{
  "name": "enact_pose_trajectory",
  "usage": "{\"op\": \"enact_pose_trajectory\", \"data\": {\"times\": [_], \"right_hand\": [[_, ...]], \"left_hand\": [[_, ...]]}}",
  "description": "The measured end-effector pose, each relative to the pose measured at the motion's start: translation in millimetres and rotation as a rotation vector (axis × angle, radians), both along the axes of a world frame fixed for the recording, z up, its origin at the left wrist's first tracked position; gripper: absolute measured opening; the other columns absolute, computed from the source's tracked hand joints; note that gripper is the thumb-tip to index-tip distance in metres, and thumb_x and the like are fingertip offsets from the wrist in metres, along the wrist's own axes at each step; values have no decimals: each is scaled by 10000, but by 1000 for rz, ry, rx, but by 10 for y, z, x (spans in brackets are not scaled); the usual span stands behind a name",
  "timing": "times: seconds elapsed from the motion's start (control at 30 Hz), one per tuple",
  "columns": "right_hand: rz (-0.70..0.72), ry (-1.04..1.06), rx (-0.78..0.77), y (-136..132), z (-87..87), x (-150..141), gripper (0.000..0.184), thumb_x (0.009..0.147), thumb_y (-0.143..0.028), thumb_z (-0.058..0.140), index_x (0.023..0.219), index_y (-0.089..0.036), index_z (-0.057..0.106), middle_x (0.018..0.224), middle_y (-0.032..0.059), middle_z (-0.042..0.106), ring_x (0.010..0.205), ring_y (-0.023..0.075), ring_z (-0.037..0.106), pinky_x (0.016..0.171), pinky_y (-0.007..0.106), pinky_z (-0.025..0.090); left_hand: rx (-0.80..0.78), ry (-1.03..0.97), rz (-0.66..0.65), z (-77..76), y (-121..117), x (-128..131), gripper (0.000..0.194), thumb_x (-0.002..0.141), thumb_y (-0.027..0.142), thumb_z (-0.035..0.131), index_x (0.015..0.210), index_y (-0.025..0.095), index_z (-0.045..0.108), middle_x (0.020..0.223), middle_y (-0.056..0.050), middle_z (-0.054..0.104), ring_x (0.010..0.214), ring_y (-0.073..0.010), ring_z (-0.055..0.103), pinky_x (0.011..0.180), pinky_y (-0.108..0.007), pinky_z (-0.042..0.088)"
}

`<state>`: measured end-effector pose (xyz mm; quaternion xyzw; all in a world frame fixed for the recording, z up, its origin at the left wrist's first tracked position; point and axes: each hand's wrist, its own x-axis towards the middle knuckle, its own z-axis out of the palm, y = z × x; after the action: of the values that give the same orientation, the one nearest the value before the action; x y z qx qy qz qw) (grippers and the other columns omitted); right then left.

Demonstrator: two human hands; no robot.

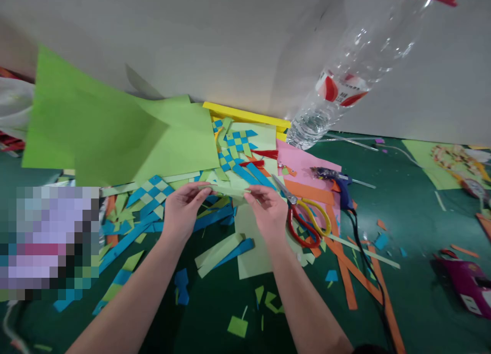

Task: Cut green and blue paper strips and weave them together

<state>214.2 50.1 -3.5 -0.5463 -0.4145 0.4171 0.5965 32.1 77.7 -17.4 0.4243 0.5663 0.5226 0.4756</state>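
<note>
My left hand [183, 211] and my right hand [268, 213] together pinch a pale green paper strip [227, 191], one hand at each end, held level above the green table. Under the hands lie a pale green sheet [249, 251] and loose blue and green strips [220, 249]. A woven blue-and-green paper mat [235, 150] lies just beyond the strip, and another woven piece [151, 195] sits left of my left hand. Scissors with red and yellow handles [305, 218] rest right of my right hand.
Large green paper sheets [99, 124] lean against the wall at left. A clear plastic bottle [345, 78] tilts at the wall. A blue glue gun [339, 182] with black cord lies on pink paper [307, 164]. Orange strips [345, 272] and scraps litter the table.
</note>
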Motion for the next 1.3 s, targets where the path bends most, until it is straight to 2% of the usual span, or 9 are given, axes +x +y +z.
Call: {"op": "enact_pose_trajectory", "data": {"times": [0.27,0.47,0.6,0.8,0.93,1.03,1.17,1.3], "right_hand": [[-62,-41,-45,-15,11,-4,107,741,-289,753,799,-212,706,785,24,752,743,177,714,721,327,607],[-104,-66,-39,-4,-36,47,105,754,-284,751,814,-207,712,795,30,755,751,172,712,736,322,602],[-105,-160,-25,-4,-40,59,114,773,-278,733,868,-216,723,844,34,750,764,170,703,744,327,595],[-82,-278,15,-12,-18,53,70,806,-267,700,864,-232,719,832,22,738,784,173,692,770,334,583],[-41,-303,52,-11,-31,44,74,823,-271,689,888,-247,716,843,17,740,780,173,694,768,339,583],[-47,-288,66,-3,-39,46,127,840,-267,668,964,-246,689,908,23,742,820,170,701,794,339,581],[-56,-353,104,7,-17,58,141,874,-246,604,1007,-232,651,951,42,733,858,172,697,804,341,576],[-37,-479,157,13,-15,67,135,898,-229,543,995,-227,637,904,37,733,815,163,689,786,334,571]], "left_hand": [[-8,97,-1,49,-20,-19,249,684,385,793,842,206,721,777,-35,747,740,-192,716,741,-320,606],[85,382,-63,136,-46,-37,187,774,380,718,855,213,737,820,-28,754,753,-172,713,705,-266,591],[118,527,-57,138,-53,-38,198,808,404,677,866,225,737,827,-19,753,739,-169,702,683,-261,575],[74,525,-34,106,-50,-46,217,816,425,670,891,232,736,754,-9,737,726,-182,695,699,-290,567],[108,554,1,87,-54,-53,203,838,410,650,921,242,730,751,0,728,759,-183,691,750,-306,550],[118,559,39,115,-65,-41,212,846,409,641,930,233,724,736,0,717,749,-174,680,682,-277,533],[63,462,122,176,-67,-19,242,837,425,649,943,214,703,723,1,705,689,-154,667,579,-241,497],[146,325,199,176,-32,-8,222,854,366,637,996,196,663,735,-1,689,724,-146,679,684,-253,520]]}}
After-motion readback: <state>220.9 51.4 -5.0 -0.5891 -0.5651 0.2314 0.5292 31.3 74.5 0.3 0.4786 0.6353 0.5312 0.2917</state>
